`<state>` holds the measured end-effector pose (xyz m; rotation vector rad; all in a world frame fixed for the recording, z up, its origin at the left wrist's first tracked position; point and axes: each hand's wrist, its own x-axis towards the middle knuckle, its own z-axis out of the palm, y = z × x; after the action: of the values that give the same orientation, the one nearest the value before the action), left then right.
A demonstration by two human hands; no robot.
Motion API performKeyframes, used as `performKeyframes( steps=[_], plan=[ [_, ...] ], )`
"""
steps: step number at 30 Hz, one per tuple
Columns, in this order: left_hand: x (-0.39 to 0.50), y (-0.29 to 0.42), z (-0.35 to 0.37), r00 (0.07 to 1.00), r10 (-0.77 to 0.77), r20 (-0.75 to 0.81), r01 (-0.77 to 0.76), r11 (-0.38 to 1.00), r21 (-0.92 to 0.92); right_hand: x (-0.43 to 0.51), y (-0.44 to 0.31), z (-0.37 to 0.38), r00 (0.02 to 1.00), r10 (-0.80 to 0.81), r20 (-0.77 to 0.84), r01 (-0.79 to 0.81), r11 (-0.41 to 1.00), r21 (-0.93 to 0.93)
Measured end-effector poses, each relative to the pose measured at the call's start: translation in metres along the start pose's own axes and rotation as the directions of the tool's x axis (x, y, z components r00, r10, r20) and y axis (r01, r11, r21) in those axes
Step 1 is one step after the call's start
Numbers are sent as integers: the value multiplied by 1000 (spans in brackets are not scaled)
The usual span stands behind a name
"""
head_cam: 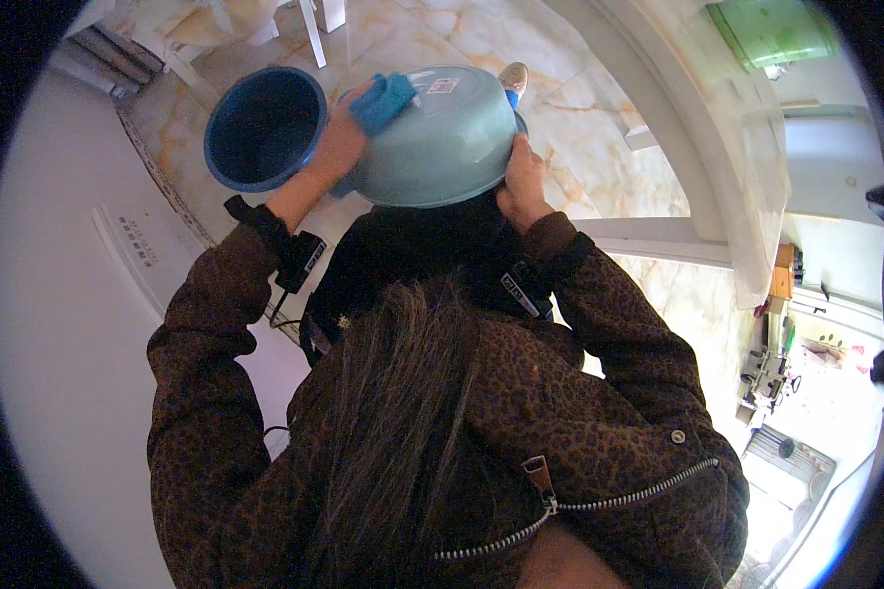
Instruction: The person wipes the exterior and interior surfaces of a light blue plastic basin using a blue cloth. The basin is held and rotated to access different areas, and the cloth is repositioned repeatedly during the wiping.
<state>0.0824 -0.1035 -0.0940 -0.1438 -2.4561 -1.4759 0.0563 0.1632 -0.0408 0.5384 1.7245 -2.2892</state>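
Note:
A pale green plastic basin rests tilted on my lap, its underside facing up and away, with a small sticker on its base. My left hand presses a teal cloth against the basin's outer surface; the hand is slightly blurred. My right hand grips the basin's rim at the right side. Just left of the basin, a dark blue plastic tub stands with its mouth up; its inside is too dark to make out.
Marble-patterned floor tiles lie around the basin. White furniture legs stand at the top left. A table with a pale cover curves along the right, with a green container beyond it. A white panel bearing writing is at left.

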Motion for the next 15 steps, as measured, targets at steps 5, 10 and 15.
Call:
performKeyframes(
  steps=[5, 10, 15],
  plan=[
    [-11, -30, -3, 939, -342, -28, 338, 936, -98, 11, 5, -1, 999, 1, -34, -3, 999, -53],
    [-26, 37, -7, 692, -716, 96, 583, 476, -658, 9, 1, 1, 999, 11, -30, -13, 999, -48],
    [-45, 60, -27, 641, -663, 386, 731, 376, -569, 1, 2, 3, 999, -23, -26, 22, 998, -55]
  ],
)
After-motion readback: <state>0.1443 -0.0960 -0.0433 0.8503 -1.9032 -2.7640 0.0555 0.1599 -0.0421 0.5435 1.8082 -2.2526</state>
